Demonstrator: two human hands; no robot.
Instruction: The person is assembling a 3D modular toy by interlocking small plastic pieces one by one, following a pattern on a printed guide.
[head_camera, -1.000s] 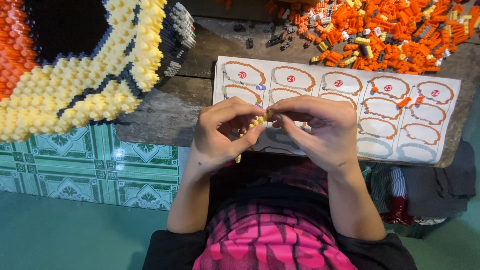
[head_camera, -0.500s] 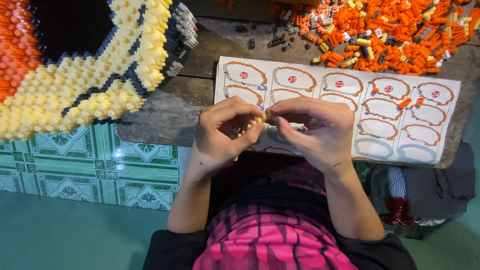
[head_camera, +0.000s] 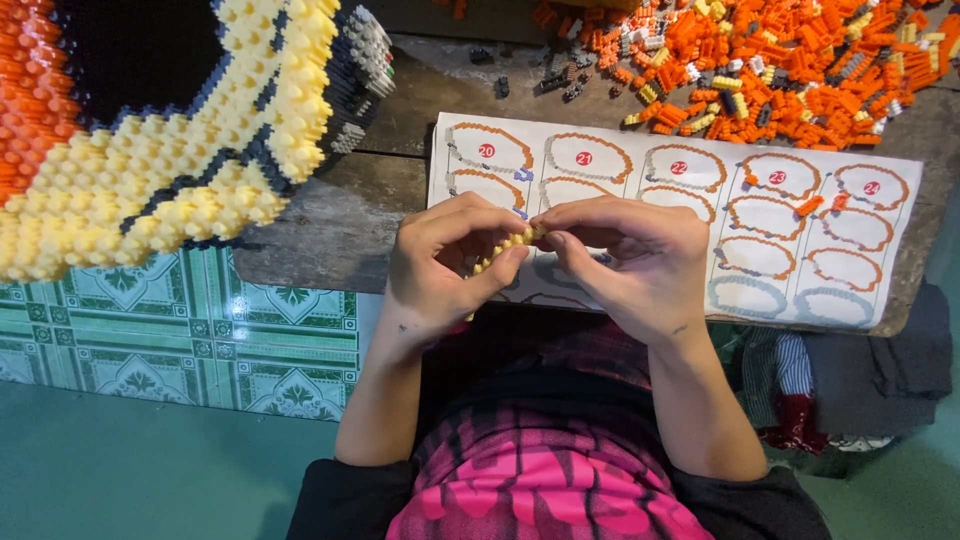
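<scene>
Item: short strip of pale yellow small bricks (head_camera: 505, 250), held above the near edge of the table (head_camera: 310, 225), over the near-left corner of the instruction sheet (head_camera: 690, 215).

Left hand (head_camera: 440, 265): fingers curled and pinching the strip from its left side, thumb under, forefinger over.

Right hand (head_camera: 630, 260): fingers closed on the strip's far-right end, fingertips touching those of the left hand. Whether a loose brick sits between them cannot be told.

Surroundings: large studded model (head_camera: 160, 150) in orange, black and cream, on the left, overhanging the table; heap of loose orange bricks (head_camera: 790, 60) far right, with grey and yellow pieces mixed in; a few dark bricks (head_camera: 540, 80) far centre; green patterned floor tiles (head_camera: 150, 340) below on the left; dark cloth bundle (head_camera: 860, 370) near right.

Risks, as judged:
- The strip is thin and gripped only at the fingertips; uneven pressure could bend it and pop its joints apart.
- It hangs near the table edge, above the lap; a dropped piece would likely fall into clothing or to the floor.
- A brick seated one stud off would spoil the row; both hands hide the joint from view.
- An elbow swung left could knock the overhanging model.
</scene>
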